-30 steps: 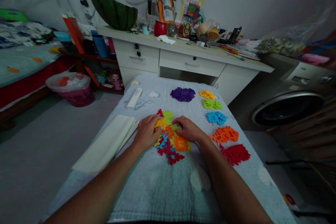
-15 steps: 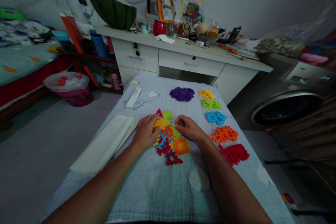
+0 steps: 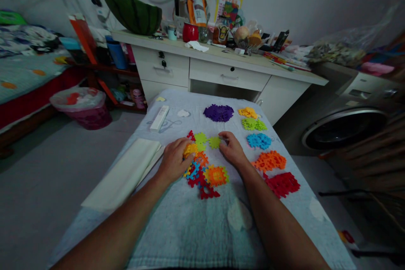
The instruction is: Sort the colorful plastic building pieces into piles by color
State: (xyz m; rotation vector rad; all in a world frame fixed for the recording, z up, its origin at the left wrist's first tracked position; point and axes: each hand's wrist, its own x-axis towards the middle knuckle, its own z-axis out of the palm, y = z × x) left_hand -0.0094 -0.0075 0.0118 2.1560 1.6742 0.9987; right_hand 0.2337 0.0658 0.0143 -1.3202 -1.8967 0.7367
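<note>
My left hand is closed around yellow interlocking toy pieces, at the left side of a mixed, colourful cluster. My right hand has curled fingers at the right edge of a light-green notched square piece. Another light-green piece and a red triangular piece stand at the cluster's far end. Below the hands are an orange-and-yellow block, blue pieces and red pieces. My left palm hides part of the yellow pieces.
Sorted piles line the right side: yellow, green, blue, orange and red. A purple pile lies farther back. At left are folded white cloth and a white box. A desk stands behind.
My right hand has moved slightly away from me with the light-green piece, which now lies apart from the mixed cluster. The left hand stays on the yellow pieces.
</note>
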